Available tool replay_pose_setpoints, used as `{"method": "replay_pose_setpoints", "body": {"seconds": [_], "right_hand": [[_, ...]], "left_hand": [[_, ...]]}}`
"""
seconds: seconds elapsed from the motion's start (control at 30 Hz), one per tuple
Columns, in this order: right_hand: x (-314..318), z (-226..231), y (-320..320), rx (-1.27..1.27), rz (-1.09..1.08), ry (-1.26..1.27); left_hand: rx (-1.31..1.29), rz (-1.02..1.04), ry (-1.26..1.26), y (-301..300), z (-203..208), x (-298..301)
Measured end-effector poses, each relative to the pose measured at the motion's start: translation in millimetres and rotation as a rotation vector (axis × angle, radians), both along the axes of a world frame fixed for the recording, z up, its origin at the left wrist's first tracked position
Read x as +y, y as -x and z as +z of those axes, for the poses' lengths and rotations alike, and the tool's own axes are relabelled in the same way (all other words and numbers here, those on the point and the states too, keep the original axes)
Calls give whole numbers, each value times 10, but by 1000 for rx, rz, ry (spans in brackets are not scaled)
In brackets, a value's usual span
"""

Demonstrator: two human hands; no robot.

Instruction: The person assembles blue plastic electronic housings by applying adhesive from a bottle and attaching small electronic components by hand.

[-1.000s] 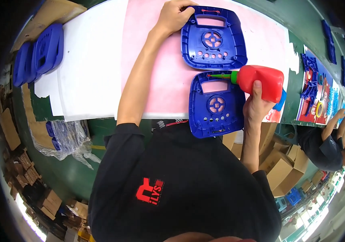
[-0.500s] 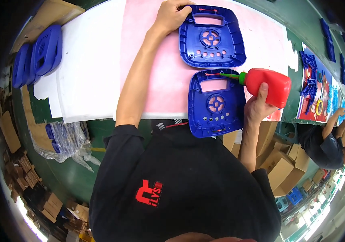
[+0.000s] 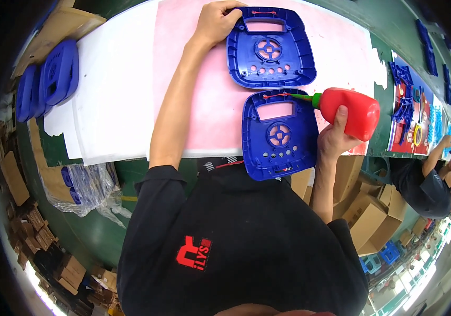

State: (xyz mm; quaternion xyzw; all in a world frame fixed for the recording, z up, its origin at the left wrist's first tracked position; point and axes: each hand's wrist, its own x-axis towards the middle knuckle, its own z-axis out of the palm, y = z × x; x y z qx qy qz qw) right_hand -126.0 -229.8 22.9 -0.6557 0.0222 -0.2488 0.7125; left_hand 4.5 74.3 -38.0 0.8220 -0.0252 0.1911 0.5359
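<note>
Two blue plastic covers lie open side up, one behind the other. My left hand (image 3: 217, 25) is closed on the upper left corner of the far cover (image 3: 301, 58), with most of its fingertips hidden. A short red strip runs between two posts inside that cover's top. My right hand (image 3: 337, 136) grips a red squeeze bottle (image 3: 353, 111), tilted so its green nozzle points left. Its tip meets the right end of a similar red strip (image 3: 277, 95) in the near cover (image 3: 254, 139). This cover overhangs the table's front edge.
Pink and white sheets (image 3: 112, 89) cover the table (image 3: 380, 100). More blue covers (image 3: 59, 73) stand at the left end. Blue parts (image 3: 403, 95) and a yellow ring (image 3: 417, 135) sit at right. Cardboard boxes (image 3: 375, 221) are below; another person (image 3: 425, 187) works at far right.
The nozzle tip has shifted a little to the right along the near cover, and the red strip there is longer. Both covers appear slightly further left in view. Both hands keep their hold.
</note>
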Motion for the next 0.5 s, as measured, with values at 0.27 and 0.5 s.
{"method": "replay_pose_setpoints", "body": {"seconds": [0.27,0.5], "right_hand": [[-120,221,-110,254,101,-238],[-850,708,-835,784,306,-482]], "left_hand": [[-36,-31,-44,-77,-44,-92],[324,-254,-59,-81,289,281]]}}
